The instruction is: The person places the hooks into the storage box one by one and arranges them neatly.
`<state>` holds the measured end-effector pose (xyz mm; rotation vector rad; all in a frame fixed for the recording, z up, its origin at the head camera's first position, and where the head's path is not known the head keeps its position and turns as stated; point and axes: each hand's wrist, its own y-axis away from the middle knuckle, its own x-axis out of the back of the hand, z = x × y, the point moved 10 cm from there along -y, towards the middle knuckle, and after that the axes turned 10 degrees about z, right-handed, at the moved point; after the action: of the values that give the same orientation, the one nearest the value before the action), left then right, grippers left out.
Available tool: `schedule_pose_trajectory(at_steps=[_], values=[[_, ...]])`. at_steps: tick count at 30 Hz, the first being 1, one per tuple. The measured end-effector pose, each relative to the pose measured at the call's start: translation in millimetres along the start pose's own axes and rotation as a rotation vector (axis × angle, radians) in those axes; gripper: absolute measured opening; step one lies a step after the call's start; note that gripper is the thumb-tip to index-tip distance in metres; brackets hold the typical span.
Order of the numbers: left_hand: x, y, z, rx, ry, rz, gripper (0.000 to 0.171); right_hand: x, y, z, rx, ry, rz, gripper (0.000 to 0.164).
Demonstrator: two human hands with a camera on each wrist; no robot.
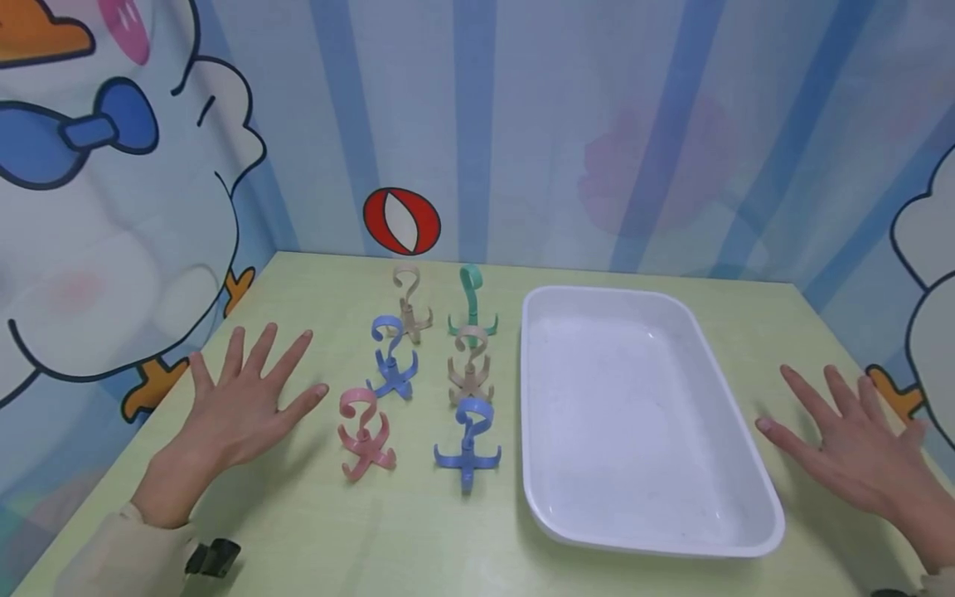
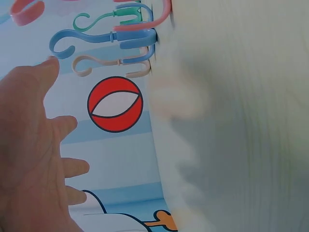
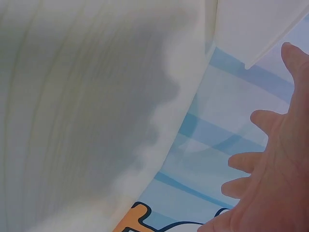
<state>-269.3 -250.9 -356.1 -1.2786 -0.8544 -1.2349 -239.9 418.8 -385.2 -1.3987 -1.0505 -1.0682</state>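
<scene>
Several multi-arm plastic hooks stand in two columns on the table, each with a curled top and upturned prongs. The left column has a pink hook (image 1: 366, 439), a blue hook (image 1: 391, 365) and a beige hook (image 1: 408, 311). In the right column are a second blue hook (image 1: 467, 452), another beige hook (image 1: 470, 373) and a green hook (image 1: 472, 303). My left hand (image 1: 242, 410), fingers spread, hovers over the table left of the pink hook, holding nothing. Fingers also spread, my right hand (image 1: 865, 452) hovers past the right side of a white tray (image 1: 642, 423).
The pale green table (image 1: 298, 547) carries the tray right of the hooks. A cartoon-printed curtain (image 1: 537, 124) with blue stripes rises behind the table and along both sides. A dark strap piece (image 1: 213, 557) shows at the left cuff.
</scene>
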Motion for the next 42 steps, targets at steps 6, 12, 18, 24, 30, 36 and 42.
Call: schedule_pose_trajectory(at_steps=[6,12,18,24,30,36,42], values=[[7.5,1.1,8.1,-0.017,0.016,0.01,0.087,2.0,1.5,-7.3,0.021,-0.035,-0.023,0.098],[17.6,2.4,27.2,-0.061,0.053,0.01,0.081,8.3,-0.3,-30.5,0.072,-0.117,-0.101,0.091],[36.7,8.4,56.2,-0.132,0.146,0.044,0.066,7.2,-2.5,-49.0,0.074,-0.185,-0.152,0.095],[58.2,15.5,80.0,-0.18,0.198,0.12,0.056,-3.2,-0.2,-59.3,0.028,-0.296,-0.205,0.094],[81.5,25.7,112.2,-0.279,0.239,0.286,0.057,-12.0,2.3,-68.1,-0.001,-0.428,-0.274,0.084],[83.1,39.6,152.0,-0.369,0.42,0.341,0.067,-16.5,3.9,-68.9,-0.022,-0.479,-0.286,0.078],[56.3,39.8,178.6,-0.327,0.598,0.212,0.067,-17.4,7.1,-68.1,-0.054,-0.559,-0.26,0.074]])
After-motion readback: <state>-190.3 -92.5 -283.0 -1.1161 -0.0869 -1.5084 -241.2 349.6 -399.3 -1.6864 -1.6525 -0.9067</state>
